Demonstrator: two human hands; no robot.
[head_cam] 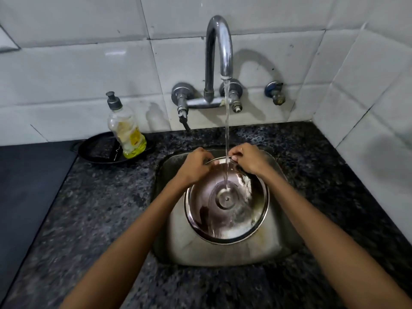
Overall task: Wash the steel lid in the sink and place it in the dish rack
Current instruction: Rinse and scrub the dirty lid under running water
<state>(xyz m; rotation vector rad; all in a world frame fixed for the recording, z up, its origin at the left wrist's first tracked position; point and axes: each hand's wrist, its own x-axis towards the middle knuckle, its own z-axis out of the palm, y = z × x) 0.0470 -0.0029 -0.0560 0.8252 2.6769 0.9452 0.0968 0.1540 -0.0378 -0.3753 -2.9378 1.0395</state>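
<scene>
Your fingertips are hidden behind the far rim of the round, shiny steel lid (226, 201), so exactly how they curl is hard to make out, but your left hand (196, 165) and right hand (247, 159) both pinch that far edge, close together. The lid sits inside the square, dull stainless sink (278, 248) set in speckled black granite (100, 208), tilted with its ringed, dished face toward you and its far edge raised. A thin stream from the curved chrome tap (219, 47) strikes the face just above its central boss.
</scene>
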